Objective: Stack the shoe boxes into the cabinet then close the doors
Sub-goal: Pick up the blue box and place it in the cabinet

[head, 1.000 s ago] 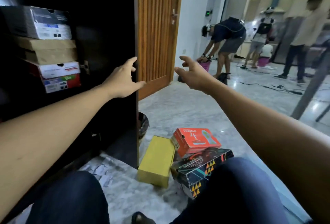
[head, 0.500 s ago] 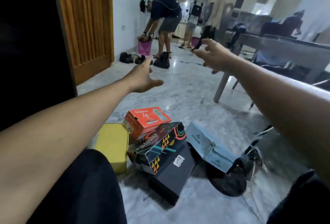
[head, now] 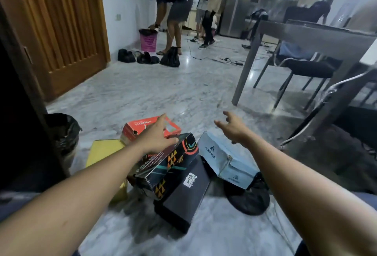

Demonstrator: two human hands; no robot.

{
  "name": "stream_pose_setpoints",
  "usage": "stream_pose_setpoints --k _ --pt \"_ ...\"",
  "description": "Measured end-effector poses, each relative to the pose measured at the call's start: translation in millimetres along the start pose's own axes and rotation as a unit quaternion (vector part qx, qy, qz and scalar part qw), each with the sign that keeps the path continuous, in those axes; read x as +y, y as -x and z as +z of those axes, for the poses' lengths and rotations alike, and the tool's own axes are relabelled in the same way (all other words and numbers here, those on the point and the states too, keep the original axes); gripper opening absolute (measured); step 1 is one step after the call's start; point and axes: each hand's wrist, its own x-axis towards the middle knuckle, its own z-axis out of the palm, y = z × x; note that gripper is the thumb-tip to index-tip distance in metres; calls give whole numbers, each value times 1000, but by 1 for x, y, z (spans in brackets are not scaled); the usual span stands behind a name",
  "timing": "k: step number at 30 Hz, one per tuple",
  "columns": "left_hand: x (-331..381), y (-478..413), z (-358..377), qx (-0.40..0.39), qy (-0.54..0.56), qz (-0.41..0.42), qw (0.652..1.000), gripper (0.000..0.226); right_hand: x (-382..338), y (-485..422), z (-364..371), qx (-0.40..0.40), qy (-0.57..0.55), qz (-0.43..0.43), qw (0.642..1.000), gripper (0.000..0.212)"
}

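I've swung from the cabinet (head: 14, 133) down to the floor (head: 163, 92): left hand (head: 156, 137) open, empty, over the patterned box (head: 171, 166); right hand (head: 234, 129) spread, empty, right of it. Next pickup looks imminent.

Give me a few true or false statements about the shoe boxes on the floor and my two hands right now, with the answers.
1. The orange cardboard shoe box lies farther away than the yellow cardboard box. True.
2. The right hand grips the light blue cardboard box. False: it is open, fingers spread, holding nothing.
3. The black patterned cardboard box leans on the plain black box with a white label. True.
4. Three shoe boxes lie on the marble floor. False: five do.
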Motion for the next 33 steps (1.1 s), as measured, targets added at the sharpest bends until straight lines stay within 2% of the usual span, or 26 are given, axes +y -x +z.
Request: stream_pose_setpoints --k 4,9,13,18,23,27,29,33 --pt "-11 -17 21 -41 -30 -32 998 104 53 0 27 26 -48 37 998 70" --pt "32 -81 53 -85 -53 22 995 100 110 4 57 143 -64 171 973 72" --pt "50 -140 96 -111 -88 72 987 94 127 -15 89 214 -150 316 912 84" --pt "34 -206 149 -153 -80 63 983 91 156 -51 113 272 -282 424 816 104" --pt "23 -259 193 -188 -75 45 978 98 179 -81 128 306 -371 453 750 120" --pt "21 -286 218 -259 -63 18 964 129 193 -82 146 311 -411 443 734 124" --pt "16 -295 223 -282 -66 3 957 141 198 -76 150 301 -422 441 733 117" --pt "8 -307 230 -295 -41 -10 955 134 215 -69 155 311 -419 441 731 105"
